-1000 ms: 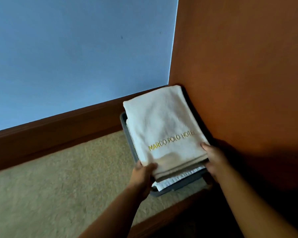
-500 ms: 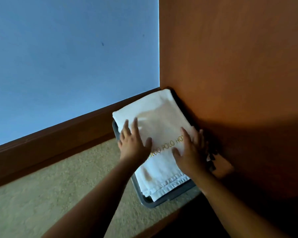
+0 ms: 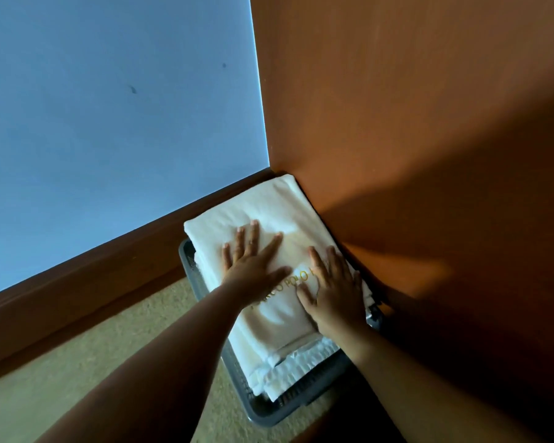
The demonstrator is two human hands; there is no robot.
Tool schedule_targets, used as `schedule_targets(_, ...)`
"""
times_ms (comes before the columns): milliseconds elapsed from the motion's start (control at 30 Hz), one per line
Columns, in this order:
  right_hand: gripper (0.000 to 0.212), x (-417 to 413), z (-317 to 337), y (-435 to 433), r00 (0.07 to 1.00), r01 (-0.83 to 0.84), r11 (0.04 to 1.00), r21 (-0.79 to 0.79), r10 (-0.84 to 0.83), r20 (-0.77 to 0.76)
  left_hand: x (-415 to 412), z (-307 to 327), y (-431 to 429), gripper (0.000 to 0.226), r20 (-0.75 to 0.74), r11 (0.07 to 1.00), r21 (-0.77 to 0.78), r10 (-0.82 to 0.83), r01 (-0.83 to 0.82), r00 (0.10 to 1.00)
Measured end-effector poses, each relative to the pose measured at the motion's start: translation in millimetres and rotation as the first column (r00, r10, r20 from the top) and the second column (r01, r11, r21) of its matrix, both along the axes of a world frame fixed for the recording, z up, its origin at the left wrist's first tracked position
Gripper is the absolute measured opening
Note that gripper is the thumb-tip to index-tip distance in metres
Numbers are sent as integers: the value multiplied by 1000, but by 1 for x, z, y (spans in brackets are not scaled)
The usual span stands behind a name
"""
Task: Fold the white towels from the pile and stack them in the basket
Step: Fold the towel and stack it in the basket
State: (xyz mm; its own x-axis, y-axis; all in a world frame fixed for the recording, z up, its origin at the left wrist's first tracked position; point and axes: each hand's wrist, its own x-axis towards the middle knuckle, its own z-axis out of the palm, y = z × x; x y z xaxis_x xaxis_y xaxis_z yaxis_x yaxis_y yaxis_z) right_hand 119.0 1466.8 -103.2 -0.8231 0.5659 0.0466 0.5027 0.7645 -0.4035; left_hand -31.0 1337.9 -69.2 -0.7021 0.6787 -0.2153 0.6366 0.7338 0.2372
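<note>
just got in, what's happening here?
A person is pressing a folded white towel flat with both palms, left hand and right hand, fingers straight. It lies on top of other folded towels in a grey basket, which sits on carpet in the corner by an orange wall.

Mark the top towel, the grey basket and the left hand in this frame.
top towel [image 3: 256, 203]: head view, bare far part of its upper face.
grey basket [image 3: 271, 416]: head view, near corner of its rim.
left hand [image 3: 253, 266]: head view, back of the hand, pressing flat on the towel.
</note>
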Motion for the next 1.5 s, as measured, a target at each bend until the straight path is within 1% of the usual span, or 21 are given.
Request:
schedule_targets(200,86,-4,-2,4,1000,-7,1000,-28,8,27,0,-3,1,80,-4,1000,30,8,-8,1000)
schedule_targets(367,89,20,4,-6,997,-8,998,-69,13,72,11,-3,-17,88,8,994,102,-42,41,999)
schedule_targets(467,95,45,12,-5,977,35,996,-82,-17,212,29,1,-38,103,19,981,157,-119,114,993)
schedule_targets(533,92,57,20,-5,938,96,993,-66,-67,341,51,3,-59,114,58,973,163,-175,163,983)
schedule_targets(600,88,62,32,-13,902,158,986,-54,-122,414,76,3,-85,120,112,966,151,-226,208,968)
schedule_targets(667,84,61,49,-31,898,181,983,-25,-155,411,91,1,-116,125,161,958,140,-273,251,949)
schedule_targets(700,78,59,57,-44,907,172,985,20,-166,387,95,1,-134,125,168,952,135,-295,275,941)
schedule_targets(767,67,56,74,-81,936,137,985,103,-163,311,95,1,-176,119,141,948,136,-305,287,942)
schedule_targets(833,62,52,83,-129,972,81,990,114,-104,212,90,-3,-229,107,130,966,151,-232,212,964)
schedule_targets(933,58,39,83,-206,995,-47,998,44,43,88,70,-14,-325,88,186,986,165,-34,3,982)
schedule_targets(1033,56,20,75,-285,983,-172,984,-48,174,49,53,-17,-431,76,248,978,111,148,-180,957)
schedule_targets(1100,53,10,68,-335,963,-267,957,-111,270,16,47,-19,-493,68,260,951,84,268,-298,928)
schedule_targets(1200,48,-10,63,-406,907,-413,900,-143,421,29,46,-20,-577,62,284,872,94,439,-481,852)
schedule_targets(1267,44,-26,63,-444,854,-501,852,-153,516,74,60,-24,-623,58,301,789,118,550,-603,779)
schedule_targets(1333,41,-41,63,-476,803,-571,803,-168,589,86,90,-32,-661,55,308,693,131,651,-709,694)
schedule_targets(1400,38,-48,62,-507,773,-602,766,-223,630,75,127,-42,-696,52,334,619,112,713,-778,616)
schedule_targets(1500,37,-45,58,-556,717,-641,714,-284,688,112,168,-53,-755,50,397,573,90,729,-814,557)
